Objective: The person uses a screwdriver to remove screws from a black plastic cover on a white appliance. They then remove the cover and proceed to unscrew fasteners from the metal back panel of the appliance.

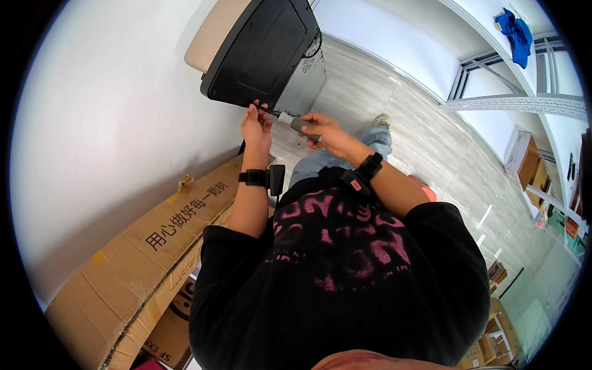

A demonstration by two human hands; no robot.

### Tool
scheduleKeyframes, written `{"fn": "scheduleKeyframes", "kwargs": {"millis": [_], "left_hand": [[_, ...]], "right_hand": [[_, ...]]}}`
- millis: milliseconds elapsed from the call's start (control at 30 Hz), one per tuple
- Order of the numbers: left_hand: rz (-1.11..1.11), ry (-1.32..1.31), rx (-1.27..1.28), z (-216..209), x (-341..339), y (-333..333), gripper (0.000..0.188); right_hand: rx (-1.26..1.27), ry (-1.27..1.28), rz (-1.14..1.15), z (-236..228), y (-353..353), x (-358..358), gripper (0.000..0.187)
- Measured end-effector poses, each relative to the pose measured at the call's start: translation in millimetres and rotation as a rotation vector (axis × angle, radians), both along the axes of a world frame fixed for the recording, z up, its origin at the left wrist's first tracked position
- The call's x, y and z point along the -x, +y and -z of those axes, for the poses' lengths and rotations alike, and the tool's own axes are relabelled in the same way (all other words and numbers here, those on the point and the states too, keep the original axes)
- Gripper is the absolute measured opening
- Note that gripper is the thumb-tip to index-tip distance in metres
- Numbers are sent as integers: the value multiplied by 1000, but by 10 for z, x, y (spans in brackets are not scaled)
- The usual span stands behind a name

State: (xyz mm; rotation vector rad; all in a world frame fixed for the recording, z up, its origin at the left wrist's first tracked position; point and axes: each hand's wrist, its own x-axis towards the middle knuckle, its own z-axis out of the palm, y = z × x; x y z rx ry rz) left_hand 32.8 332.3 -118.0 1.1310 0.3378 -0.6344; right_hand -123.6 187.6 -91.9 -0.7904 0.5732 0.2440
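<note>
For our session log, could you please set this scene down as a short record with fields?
Right grip: closed around a gray-handled screwdriver
Left grip: at the screwdriver's shaft; whether it pinches is unclear
Nearby: black panel, its lower edge beside the left grip
Lower left: long cardboard box
Upper right: crumpled blue item

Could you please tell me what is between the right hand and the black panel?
In the head view, the front of the grey-handled screwdriver extends from the right hand toward the black panel; the left hand is also there, its fingertips near the shaft.
</note>
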Motion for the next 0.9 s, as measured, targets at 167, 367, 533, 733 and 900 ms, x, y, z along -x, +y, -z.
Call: {"fn": "scheduleKeyframes", "kwargs": {"millis": [167,367,533,733,900], "left_hand": [[2,2,-42,-7,0,-4,21],[9,-5,-66,-16,1,-10,20],[18,-9,-101,-17,-4,-16,20],[12,-18,-98,-16,-11,-23,20],[-25,9,-81,-48,-6,-44,16]], "right_hand": [[185,-14,-48,16,-13,-15,36],[165,-32,-50,51,3,-3,34],[-64,-9,13,68,-37,18,34],[-142,-34,23,67,-54,13,35],[343,-122,-7,36,9,-34,41]]}}
